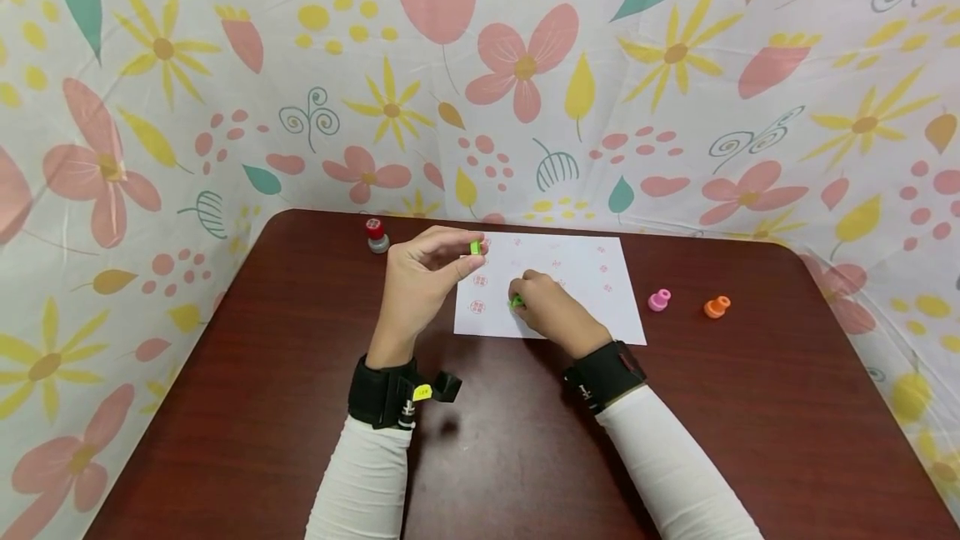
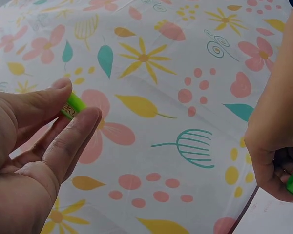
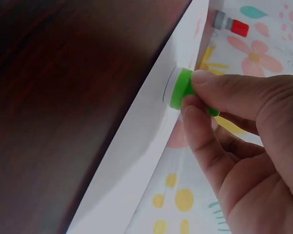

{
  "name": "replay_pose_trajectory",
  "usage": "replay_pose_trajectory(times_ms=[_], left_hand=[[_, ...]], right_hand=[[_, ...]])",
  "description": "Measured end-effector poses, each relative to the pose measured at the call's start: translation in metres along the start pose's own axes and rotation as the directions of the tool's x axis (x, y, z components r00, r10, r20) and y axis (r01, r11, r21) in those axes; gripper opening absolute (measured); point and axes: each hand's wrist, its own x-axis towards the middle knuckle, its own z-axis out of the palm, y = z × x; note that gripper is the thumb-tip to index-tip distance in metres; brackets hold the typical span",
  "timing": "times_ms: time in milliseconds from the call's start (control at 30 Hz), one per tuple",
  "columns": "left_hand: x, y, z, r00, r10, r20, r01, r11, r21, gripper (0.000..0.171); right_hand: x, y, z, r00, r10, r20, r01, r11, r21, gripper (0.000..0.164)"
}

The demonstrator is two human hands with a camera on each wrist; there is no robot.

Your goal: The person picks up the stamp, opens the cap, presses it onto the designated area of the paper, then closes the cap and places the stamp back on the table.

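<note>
A green stamp (image 3: 181, 87) is pinched between the thumb and fingers of my right hand (image 1: 549, 307). Its pale base meets the white paper (image 1: 555, 328) in the right wrist view. Rows of red round stamp prints (image 1: 477, 307) mark the sheet. Raised above the sheet's left edge, my left hand (image 1: 426, 277) pinches a small bright green cap (image 2: 74, 105) between thumb and fingertips, with a patterned label showing on its side.
Left of the paper, a red and grey stamp (image 1: 377, 235) stands near the table's back edge. To the right are a pink stamp (image 1: 659, 300) and an orange stamp (image 1: 717, 307). A flower-patterned cloth (image 1: 450, 148) hangs behind the brown table (image 1: 495, 457).
</note>
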Motion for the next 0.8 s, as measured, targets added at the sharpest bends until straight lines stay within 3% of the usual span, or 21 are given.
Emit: replay_pose_trajectory(times_ms=[233,500,667,800], left_hand=[[-0.001,-0.002,-0.002,1.0,0.013,-0.018,-0.012,0.999,0.043,0.024],[0.0,0.0,-0.004,0.999,0.045,-0.029,-0.043,0.998,0.041,0.025],[0.0,-0.001,-0.004,0.998,0.056,-0.028,-0.055,0.998,0.044,0.026],[-0.001,-0.001,-0.004,0.998,0.06,-0.031,-0.059,0.997,0.043,0.026]], right_hand=[[0.004,-0.004,0.003,1.0,0.019,0.016,-0.018,0.998,-0.055,0.008],[0.003,-0.007,0.004,0.998,0.058,-0.019,-0.059,0.998,-0.037,0.007],[-0.001,-0.011,0.008,0.997,0.027,-0.072,-0.035,0.994,-0.104,0.01],[-0.001,-0.013,0.006,0.998,0.03,-0.063,-0.037,0.991,-0.128,0.011]])
